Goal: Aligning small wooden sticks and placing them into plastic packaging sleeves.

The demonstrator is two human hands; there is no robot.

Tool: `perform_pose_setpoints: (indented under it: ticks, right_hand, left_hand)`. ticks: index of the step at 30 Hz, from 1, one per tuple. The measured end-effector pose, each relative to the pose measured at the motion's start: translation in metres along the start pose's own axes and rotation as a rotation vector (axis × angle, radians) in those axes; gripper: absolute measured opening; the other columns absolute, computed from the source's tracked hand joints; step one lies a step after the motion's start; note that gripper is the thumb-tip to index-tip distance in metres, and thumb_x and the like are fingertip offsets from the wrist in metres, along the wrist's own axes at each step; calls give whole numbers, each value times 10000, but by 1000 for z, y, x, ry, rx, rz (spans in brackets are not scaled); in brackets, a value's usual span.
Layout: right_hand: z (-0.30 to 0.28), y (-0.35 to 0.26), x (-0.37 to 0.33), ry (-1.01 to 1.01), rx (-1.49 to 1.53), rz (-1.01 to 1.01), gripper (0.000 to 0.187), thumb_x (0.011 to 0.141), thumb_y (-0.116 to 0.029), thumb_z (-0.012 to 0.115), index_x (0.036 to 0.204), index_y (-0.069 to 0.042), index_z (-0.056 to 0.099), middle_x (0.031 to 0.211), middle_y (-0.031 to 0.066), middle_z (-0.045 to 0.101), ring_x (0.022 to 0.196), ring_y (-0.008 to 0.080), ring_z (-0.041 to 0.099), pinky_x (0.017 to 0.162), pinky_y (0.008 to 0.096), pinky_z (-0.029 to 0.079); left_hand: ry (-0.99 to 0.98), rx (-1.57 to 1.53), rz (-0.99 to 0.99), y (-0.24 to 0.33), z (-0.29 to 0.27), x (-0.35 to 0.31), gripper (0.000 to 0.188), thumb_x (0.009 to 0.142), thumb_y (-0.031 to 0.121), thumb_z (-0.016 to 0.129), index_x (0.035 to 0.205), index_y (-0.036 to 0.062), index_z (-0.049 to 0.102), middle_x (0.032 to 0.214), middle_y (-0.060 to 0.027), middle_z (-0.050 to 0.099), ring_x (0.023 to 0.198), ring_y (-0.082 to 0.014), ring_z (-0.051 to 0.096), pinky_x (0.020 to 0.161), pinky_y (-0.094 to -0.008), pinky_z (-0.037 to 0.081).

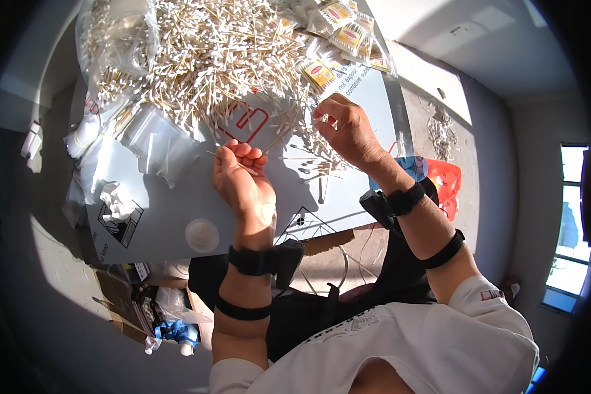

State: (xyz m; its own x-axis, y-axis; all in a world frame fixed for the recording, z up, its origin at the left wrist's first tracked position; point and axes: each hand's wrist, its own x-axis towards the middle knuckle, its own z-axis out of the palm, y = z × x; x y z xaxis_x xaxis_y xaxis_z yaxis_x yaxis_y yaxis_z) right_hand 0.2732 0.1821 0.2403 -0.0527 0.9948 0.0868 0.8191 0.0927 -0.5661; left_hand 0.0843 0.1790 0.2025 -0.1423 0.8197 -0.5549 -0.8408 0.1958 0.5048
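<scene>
The left hand [245,180], palm up, curls around a few cotton swabs [251,171]. The right hand [349,129] bends over the tabletop [161,210] near the big swab pile [203,52]; whether it pinches any, nobody can tell. This looks like gathering swabs; the next pick needs a light touch.

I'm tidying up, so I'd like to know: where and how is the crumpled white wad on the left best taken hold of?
I'd probably pinch the crumpled white wad by its raised folds, coming from above and the right: the ridges seem to stand off the tabletop, and clear plastic bags lie close on its left.
</scene>
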Motion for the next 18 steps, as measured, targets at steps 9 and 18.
perform_pose_setpoints:
  ticks: [9, 18]
  right_hand:
    - [15, -9, 17, 1, -126, -141, 289, 663, -120, 728, 927, -42, 639, 1019, 135, 567, 1024, 331, 539, 886, 402, 465]
    - [15, -12, 6, 108, -17, -37, 155, 653, -91, 704, 791, -44, 650, 918, 103, 579, 950, 308, 556, 815, 387, 480]
  left_hand:
    - [-96, -4, -28, 6, 0, -3, 229, 1013, 260, 421, 999, 66, 541, 639, 38, 358, 531, -91, 310, 524, -278, 325]
    - [-75, 47, -19, 8, 4, -6, 220, 1014, 242, 418, 997, 63, 544, 635, 37, 348, 529, -89, 298, 522, -281, 315]
